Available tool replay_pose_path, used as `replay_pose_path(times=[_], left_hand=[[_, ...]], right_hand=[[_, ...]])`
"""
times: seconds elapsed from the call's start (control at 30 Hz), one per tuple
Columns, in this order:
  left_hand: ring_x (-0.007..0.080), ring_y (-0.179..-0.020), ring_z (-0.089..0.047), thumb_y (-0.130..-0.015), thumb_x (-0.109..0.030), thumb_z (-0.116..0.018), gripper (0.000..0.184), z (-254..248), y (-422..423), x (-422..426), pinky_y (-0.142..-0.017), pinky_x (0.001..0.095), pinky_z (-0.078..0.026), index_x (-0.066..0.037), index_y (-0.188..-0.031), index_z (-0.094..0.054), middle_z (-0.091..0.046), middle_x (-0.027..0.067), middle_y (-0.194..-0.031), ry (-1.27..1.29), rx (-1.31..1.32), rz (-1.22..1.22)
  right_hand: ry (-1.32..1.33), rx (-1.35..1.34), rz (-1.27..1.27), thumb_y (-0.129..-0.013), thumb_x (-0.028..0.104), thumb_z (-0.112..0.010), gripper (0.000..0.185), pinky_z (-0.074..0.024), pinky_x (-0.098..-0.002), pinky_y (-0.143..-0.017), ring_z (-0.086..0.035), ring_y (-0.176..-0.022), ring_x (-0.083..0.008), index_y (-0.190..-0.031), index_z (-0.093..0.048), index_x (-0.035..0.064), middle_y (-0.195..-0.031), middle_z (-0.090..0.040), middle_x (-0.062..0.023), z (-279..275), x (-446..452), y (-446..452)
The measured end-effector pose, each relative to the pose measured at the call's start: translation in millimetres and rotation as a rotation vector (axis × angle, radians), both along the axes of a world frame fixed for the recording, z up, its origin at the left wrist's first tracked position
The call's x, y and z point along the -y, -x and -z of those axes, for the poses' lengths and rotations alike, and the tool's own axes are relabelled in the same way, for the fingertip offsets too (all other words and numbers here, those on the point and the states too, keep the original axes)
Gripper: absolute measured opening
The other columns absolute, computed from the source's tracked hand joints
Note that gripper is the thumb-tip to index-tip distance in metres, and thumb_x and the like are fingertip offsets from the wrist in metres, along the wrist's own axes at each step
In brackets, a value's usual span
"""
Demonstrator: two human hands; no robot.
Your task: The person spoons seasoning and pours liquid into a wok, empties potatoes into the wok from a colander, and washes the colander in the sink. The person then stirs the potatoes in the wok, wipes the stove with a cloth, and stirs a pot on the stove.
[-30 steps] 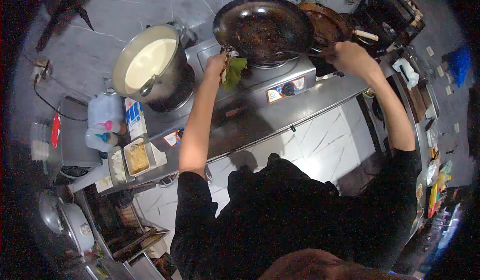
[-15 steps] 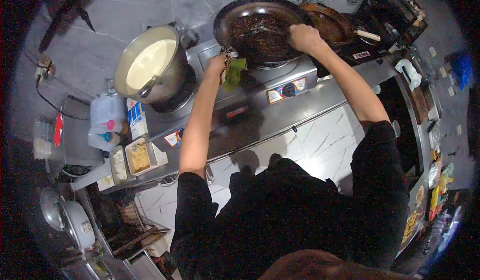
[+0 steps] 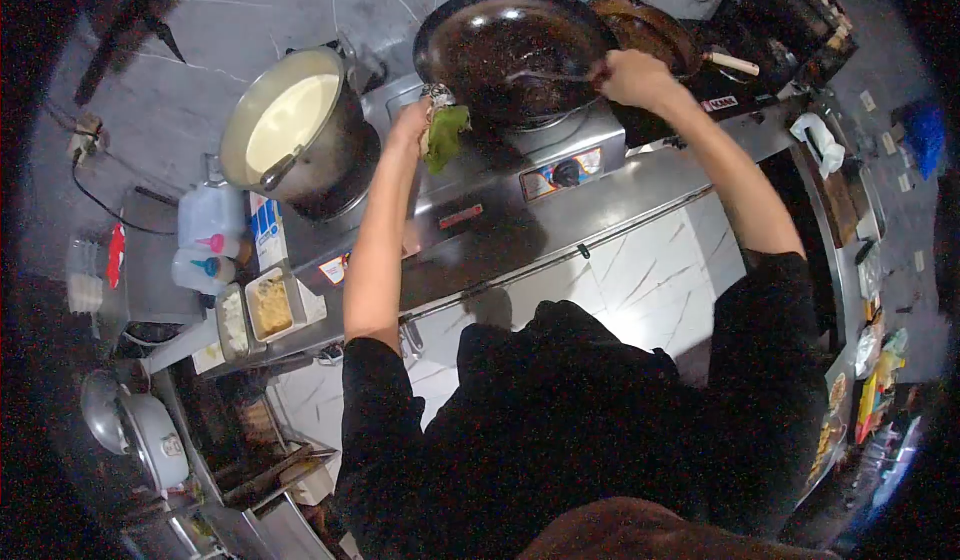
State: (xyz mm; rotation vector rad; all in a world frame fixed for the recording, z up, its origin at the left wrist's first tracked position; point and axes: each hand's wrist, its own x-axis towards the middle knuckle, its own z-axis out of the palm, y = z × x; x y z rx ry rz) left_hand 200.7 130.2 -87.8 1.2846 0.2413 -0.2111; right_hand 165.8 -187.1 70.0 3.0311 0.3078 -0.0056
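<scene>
A large dark wok sits on a burner of the steel stove. My left hand is closed on a folded green cloth at the wok's near left edge. The cloth covers whatever part of the wok lies under it. My right hand, over the wok's right rim, is wrapped round the handle of a long cooking utensil. Its thin shaft reaches into the wok, and its head is too dim to identify. Dark residue coats the inside of the wok.
Left of the wok, a deep pot holds creamy liquid with a utensil leaning in it. A brown pan with a pale handle stands behind right. Trays of food, squeeze bottles and a plastic jug line the left counter.
My right hand has shifted slightly right, and the utensil's shaft now shows inside the wok. My left hand keeps its hold on the cloth. The whole view has moved slightly.
</scene>
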Motion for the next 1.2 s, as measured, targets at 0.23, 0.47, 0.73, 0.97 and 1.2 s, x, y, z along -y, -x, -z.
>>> replay_pose_path(times=[0.23,0.47,0.73,0.97,1.2], left_hand=[[0.0169,-0.058,-0.058,-0.091,-0.017,-0.040,0.023,-4,-2,-5,-0.050,0.0312,-0.048,-0.004,-0.088,-0.059,-0.062,0.0072,-0.074,0.063,0.043,0.059],[0.0188,-0.062,-0.061,-0.088,-0.018,-0.038,0.025,-28,19,8,-0.057,0.0316,-0.052,-0.003,-0.089,-0.058,-0.063,0.0099,-0.077,0.003,0.058,0.033],[0.0170,-0.056,-0.057,-0.089,-0.020,-0.041,0.024,-9,4,0,-0.050,0.0321,-0.047,-0.004,-0.083,-0.059,-0.061,0.0072,-0.072,-0.021,0.031,-0.028],[0.0192,-0.061,-0.060,-0.087,-0.014,-0.048,0.020,5,-8,-5,-0.052,0.0330,-0.049,0.003,-0.091,-0.057,-0.060,0.0100,-0.075,0.063,0.048,-0.064],[0.0181,-0.060,-0.057,-0.083,-0.012,-0.053,0.017,22,-22,-1,-0.050,0.0332,-0.047,0.005,-0.087,-0.057,-0.058,0.0101,-0.075,-0.066,0.127,-0.260]], right_hand=[[0.008,0.079,-0.013,-0.071,0.028,-0.061,0.033,-0.0490,-0.0442,-0.079,-0.061,-0.089,-0.0325,-0.096,-0.062,0.0059,-0.094,-0.063,-0.0173,24,25,-40],[0.032,0.115,-0.183,-0.072,0.024,-0.056,0.031,-0.0486,-0.0422,-0.077,-0.060,-0.087,-0.0348,-0.092,-0.061,0.0015,-0.090,-0.062,-0.0212,-30,26,0],[0.019,0.041,-0.045,-0.074,0.024,-0.057,0.029,-0.0481,-0.0436,-0.078,-0.061,-0.087,-0.0353,-0.090,-0.061,-0.0003,-0.091,-0.062,-0.0213,-19,38,36],[-0.124,0.110,0.048,-0.077,0.018,-0.051,0.025,-0.0503,-0.0435,-0.076,-0.062,-0.088,-0.0335,-0.094,-0.064,0.0049,-0.094,-0.063,-0.0183,42,-21,-11],[0.005,0.097,0.100,-0.072,0.027,-0.059,0.034,-0.0492,-0.0437,-0.078,-0.060,-0.090,-0.0348,-0.096,-0.061,0.0035,-0.095,-0.062,-0.0192,3,20,36]])
